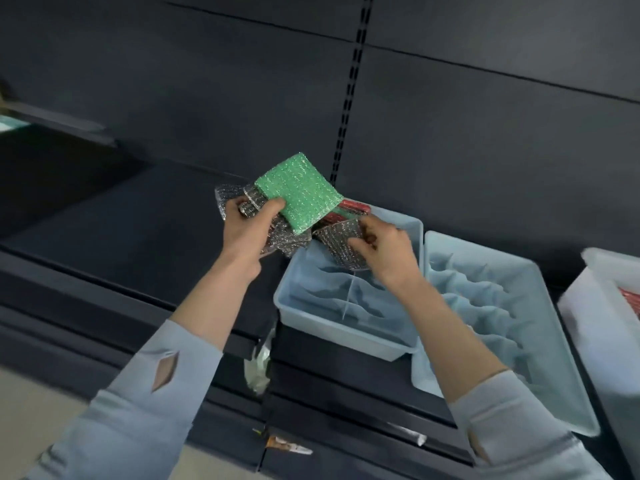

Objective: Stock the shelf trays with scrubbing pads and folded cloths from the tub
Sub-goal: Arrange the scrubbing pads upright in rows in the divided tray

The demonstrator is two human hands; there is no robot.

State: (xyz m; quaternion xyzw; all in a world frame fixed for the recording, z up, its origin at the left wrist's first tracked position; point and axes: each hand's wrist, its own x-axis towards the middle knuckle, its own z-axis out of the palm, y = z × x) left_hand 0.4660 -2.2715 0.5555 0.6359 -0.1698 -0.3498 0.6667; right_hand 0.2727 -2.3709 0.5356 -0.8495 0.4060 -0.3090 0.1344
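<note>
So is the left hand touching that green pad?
Touching. The head view shows the left hand with its thumb pressed on the green pad, holding it in a bunch with silver pads.

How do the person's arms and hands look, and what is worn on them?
Both arms wear light grey-blue long sleeves, pushed up so that the forearms are bare. The left sleeve has a diamond-shaped slit in it. The left hand and right hand are bare: no gloves, and no rings or watch can be seen.

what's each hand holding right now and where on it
The left hand grips a bunch of scrubbing pads, thumb on the green pad's lower edge. The right hand pinches a silver pad by its lower corner.
</note>
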